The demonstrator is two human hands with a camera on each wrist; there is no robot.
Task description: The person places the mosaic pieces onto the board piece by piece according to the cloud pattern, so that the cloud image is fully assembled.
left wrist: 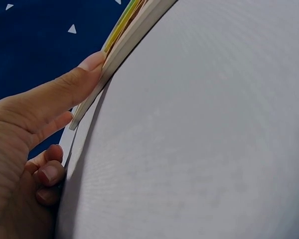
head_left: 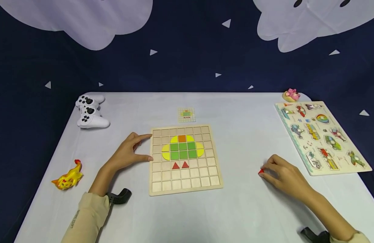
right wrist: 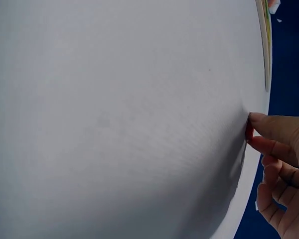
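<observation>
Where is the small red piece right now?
In the head view, the red piece is pinched in the right hand on the table, between the wooden grid board and the vehicle puzzle.

The grid board (head_left: 185, 189) looked like pale, unvarnished wood, matt and smooth, its coloured tiles (head_left: 182, 147) flat and satin. The table (head_left: 235, 209) wore a smooth, matt pale cloth or sheet. The red piece (head_left: 261, 171) the right hand (head_left: 285, 177) pinched looked painted. The far-left game controller (head_left: 90, 112) was glossy white plastic. The right-hand peg puzzle (head_left: 321, 136) showed printed wood with shiny knobs.
</observation>
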